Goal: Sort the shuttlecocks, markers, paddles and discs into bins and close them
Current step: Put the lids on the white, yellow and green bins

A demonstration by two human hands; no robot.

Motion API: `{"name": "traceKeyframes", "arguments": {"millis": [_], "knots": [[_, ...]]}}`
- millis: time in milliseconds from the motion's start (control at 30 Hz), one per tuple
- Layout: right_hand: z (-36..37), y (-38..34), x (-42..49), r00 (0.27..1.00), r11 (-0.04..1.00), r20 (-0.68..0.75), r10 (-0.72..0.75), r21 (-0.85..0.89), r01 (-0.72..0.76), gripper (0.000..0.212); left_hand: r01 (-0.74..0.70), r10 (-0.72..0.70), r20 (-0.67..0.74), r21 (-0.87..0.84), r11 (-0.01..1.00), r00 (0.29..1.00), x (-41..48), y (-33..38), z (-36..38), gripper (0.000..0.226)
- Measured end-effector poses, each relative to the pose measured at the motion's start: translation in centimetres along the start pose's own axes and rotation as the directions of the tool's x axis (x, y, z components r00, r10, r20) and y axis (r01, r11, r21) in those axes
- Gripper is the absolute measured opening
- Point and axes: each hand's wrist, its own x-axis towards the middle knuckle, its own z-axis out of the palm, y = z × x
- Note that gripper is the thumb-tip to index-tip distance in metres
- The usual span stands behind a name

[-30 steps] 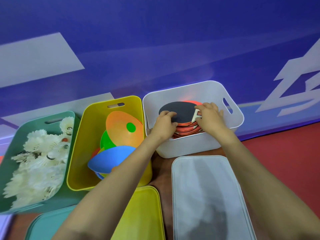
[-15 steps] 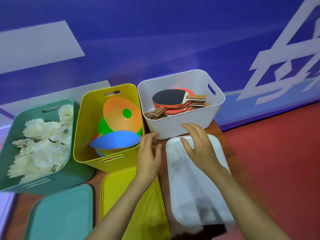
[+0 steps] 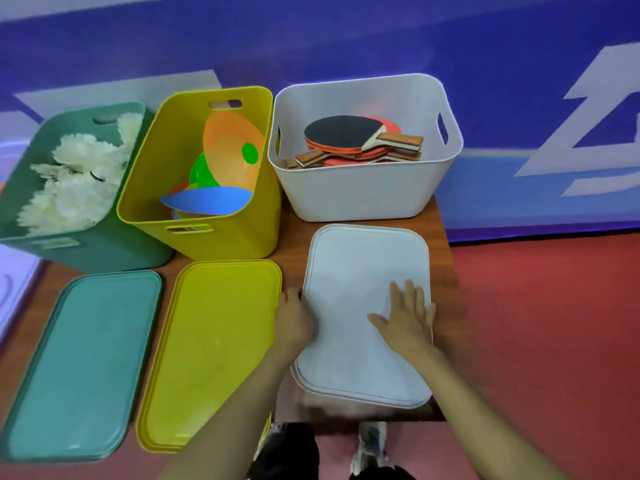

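Right hand (image 3: pixel 407 317) now lies further back, spread flat on the white rectangular plastic lid (image 3: pixel 360 265); left hand (image 3: pixel 294 318) now meets its left edge, grip too blurred to tell. White plastic bin (image 3: pixel 353 192) behind holds red-black paddles (image 3: pixel 341 133).

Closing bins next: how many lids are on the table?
3: teal lid before the teal bin, yellow lid before the yellow bin, white lid before the white bin, right hand flat on it. None seems hidden.

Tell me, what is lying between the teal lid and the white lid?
The yellow lid lies flat between the teal lid and the white lid, with the left hand at the white lid's left edge. The head view shows it.
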Motion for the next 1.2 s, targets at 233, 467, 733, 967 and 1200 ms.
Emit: {"name": "traceKeyframes", "arguments": {"millis": [233, 467, 733, 967, 1200], "knots": [[-1.2, 1.1, 2.1, 0.988, 0.99, 0.068, -0.141, 0.007, 0.141, 0.078, 0.062, -0.075, 0.052, 0.226, 0.972, 0.996, -0.3, 0.5, -1.2, 0.026], [-6.3, -2.9, 0.3, 0.919, 0.871, 0.056, -0.39, 0.346, 0.349, 0.061, 0.265, -0.133, 0.265, -0.558, 0.787, 0.955, -2.8, 2.3, -7.0, 0.024], [-16.3, -7.2, -10.0, 0.72, 0.609, -0.014, -0.694, 0.52, 0.598, 0.042, 0.158, -0.012, 0.197, -0.746, 0.647, 0.98, -4.6, 5.6, -12.9, 0.035], [-17.9, -7.2, -14.2, 0.641, 0.611, -0.106, -0.76, 0.217, 0.761, 0.059, 0.114, 0.033, 0.164, -0.805, 0.582, 0.986, -5.8, 7.3, -15.2, 0.01], [-17.1, -7.8, -13.9, 0.545, 0.728, -0.643, -0.537, -0.028, 0.685, 0.021, 0.141, 0.056, 0.181, -0.895, 0.424, 0.982, -6.2, 7.1, -16.3, 0.015]]}}
